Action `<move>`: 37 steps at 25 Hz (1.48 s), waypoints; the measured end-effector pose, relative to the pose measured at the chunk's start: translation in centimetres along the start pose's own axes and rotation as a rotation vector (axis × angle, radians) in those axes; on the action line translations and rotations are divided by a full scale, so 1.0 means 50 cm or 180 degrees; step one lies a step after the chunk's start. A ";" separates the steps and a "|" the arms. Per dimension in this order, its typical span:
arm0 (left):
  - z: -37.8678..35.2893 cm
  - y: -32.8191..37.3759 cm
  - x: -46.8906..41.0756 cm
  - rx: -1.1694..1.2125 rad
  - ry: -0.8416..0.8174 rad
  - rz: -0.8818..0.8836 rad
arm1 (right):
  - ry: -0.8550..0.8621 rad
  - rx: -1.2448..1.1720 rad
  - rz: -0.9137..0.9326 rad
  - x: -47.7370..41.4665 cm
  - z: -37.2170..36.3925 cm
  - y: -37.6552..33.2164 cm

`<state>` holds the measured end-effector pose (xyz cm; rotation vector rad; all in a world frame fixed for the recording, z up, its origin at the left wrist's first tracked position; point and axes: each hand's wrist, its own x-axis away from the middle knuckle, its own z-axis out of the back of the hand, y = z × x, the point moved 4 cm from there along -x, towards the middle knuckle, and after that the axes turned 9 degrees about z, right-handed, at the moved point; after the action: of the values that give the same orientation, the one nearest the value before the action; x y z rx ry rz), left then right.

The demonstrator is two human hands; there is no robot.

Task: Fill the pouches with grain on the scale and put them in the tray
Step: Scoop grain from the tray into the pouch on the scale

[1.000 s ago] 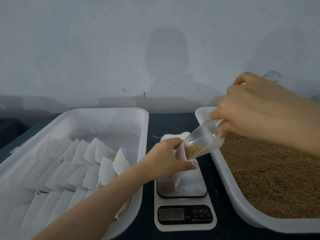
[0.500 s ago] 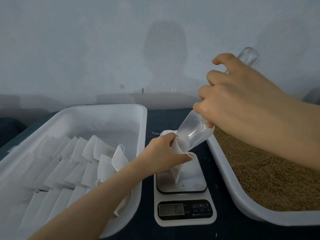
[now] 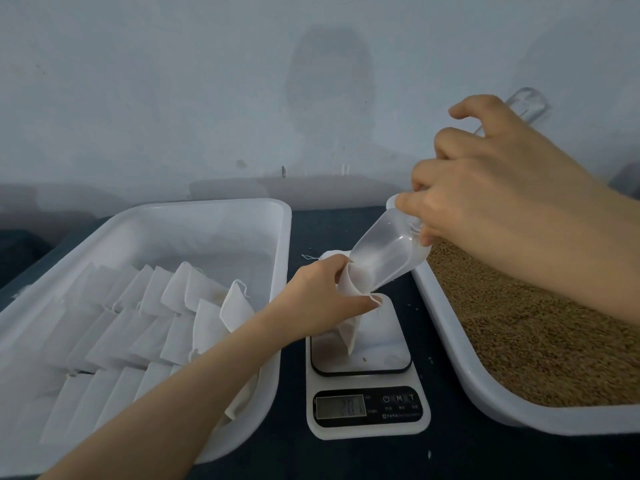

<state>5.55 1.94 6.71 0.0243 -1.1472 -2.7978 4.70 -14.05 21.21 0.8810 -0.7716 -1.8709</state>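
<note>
Pouch (image 3: 348,332) in hand is a small white cloth bag held upright over the weighing plate of the scale (image 3: 367,410), with its lower corner reaching down to the plate. The left hand (image 3: 322,299) pinches its mouth open, fingers (image 3: 363,301) curled round the rim. The right hand (image 3: 495,202) grips the handle of a clear scoop (image 3: 384,258), tipped steeply with its lip inside the pouch mouth. No grain shows in the scoop's bowl, so this pour looks about spent. The scale's display is too dim to read, so I cannot tell whether the weight is reached.

Many white pouches (image 3: 180,313) lie in overlapping rows in the left tray (image 3: 284,271), filling its near part. Whether each holds grain cannot be told. To the right, a second tray (image 3: 485,386) is heaped with grain (image 3: 536,341). Both trays and the scale stand on the dark table (image 3: 450,455).

As a judgement, the work is well along. This pouch needs its weight checked, perhaps a top-up, then a place in the left tray.
</note>
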 end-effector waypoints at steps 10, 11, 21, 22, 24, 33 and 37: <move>0.002 0.005 0.004 0.0000 -0.0019 -0.0007 | -0.0002 -0.0083 0.0070 0.002 -0.004 -0.001; 0.002 0.006 0.004 0.0012 -0.0024 0.0000 | -0.0026 -0.0085 0.0074 0.001 -0.004 -0.002; 0.002 0.002 0.009 -0.0019 -0.0063 0.0119 | -0.0352 -0.0440 -0.1132 0.070 -0.076 0.090; 0.002 0.003 0.008 -0.0028 -0.0069 0.0122 | -0.0505 -0.0686 -0.1433 0.084 -0.103 0.100; 0.002 0.004 0.007 -0.0048 -0.0072 0.0120 | -0.0833 -0.1025 -0.1935 0.109 -0.163 0.100; 0.001 -0.001 0.006 -0.0073 -0.0054 0.0134 | -0.2260 -0.1297 -0.2500 0.178 -0.341 -0.013; -0.003 -0.003 -0.001 -0.0114 -0.0109 0.0189 | -0.2292 -0.1402 -0.2899 0.201 -0.388 0.037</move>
<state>5.60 1.96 6.51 -0.0599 -1.0861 -2.7764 18.05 -26.82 9.36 0.2331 -0.3044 -3.0946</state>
